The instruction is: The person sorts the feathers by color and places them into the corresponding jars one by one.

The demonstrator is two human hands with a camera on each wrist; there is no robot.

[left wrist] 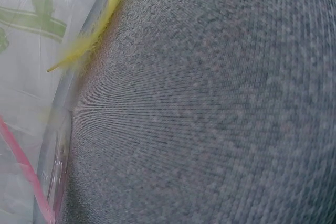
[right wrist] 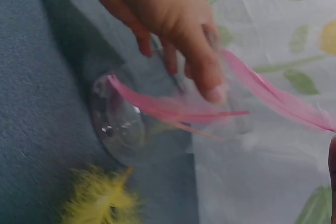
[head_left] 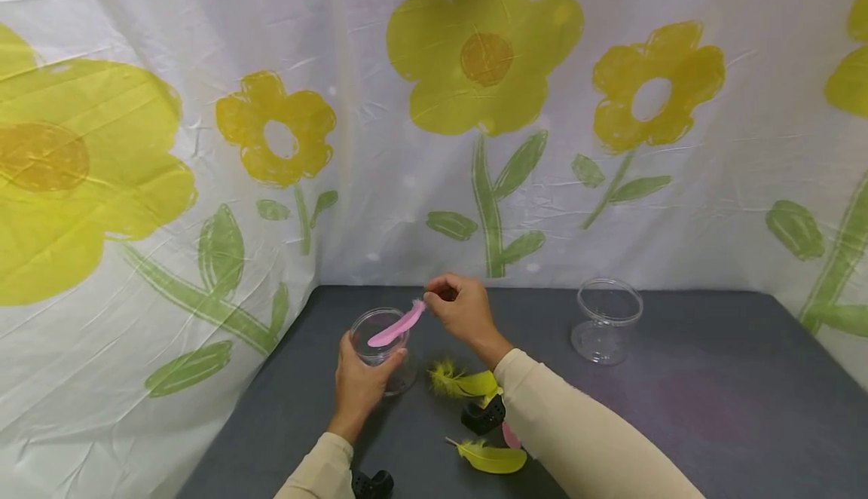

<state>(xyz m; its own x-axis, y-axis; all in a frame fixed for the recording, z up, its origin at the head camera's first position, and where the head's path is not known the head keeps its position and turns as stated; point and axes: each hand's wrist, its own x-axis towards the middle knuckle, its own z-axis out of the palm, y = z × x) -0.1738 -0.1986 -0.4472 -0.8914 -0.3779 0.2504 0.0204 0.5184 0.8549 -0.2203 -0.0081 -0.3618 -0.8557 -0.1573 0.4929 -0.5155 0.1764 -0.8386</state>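
In the head view my left hand [head_left: 362, 382] grips a clear jar [head_left: 395, 378] around its side, tilted a little. My right hand [head_left: 464, 310] pinches a pink feather [head_left: 396, 326] by its quill end, its other end over the jar's mouth. The right wrist view shows the left hand [right wrist: 163, 19] on the jar [right wrist: 113, 129], with another pink feather [right wrist: 173, 109] seen inside it. The feather from the right fingers [right wrist: 333, 171] reaches in from the side there. A pink feather [left wrist: 23, 163] and the jar's edge [left wrist: 60, 166] show in the left wrist view.
Yellow feathers [head_left: 491, 457] lie on the dark grey table [head_left: 705, 423], with part of a pink one [head_left: 511, 435] by the right sleeve. A second clear jar [head_left: 606, 337] stands at the back right. Behind hangs a flower-printed cloth [head_left: 380, 205].
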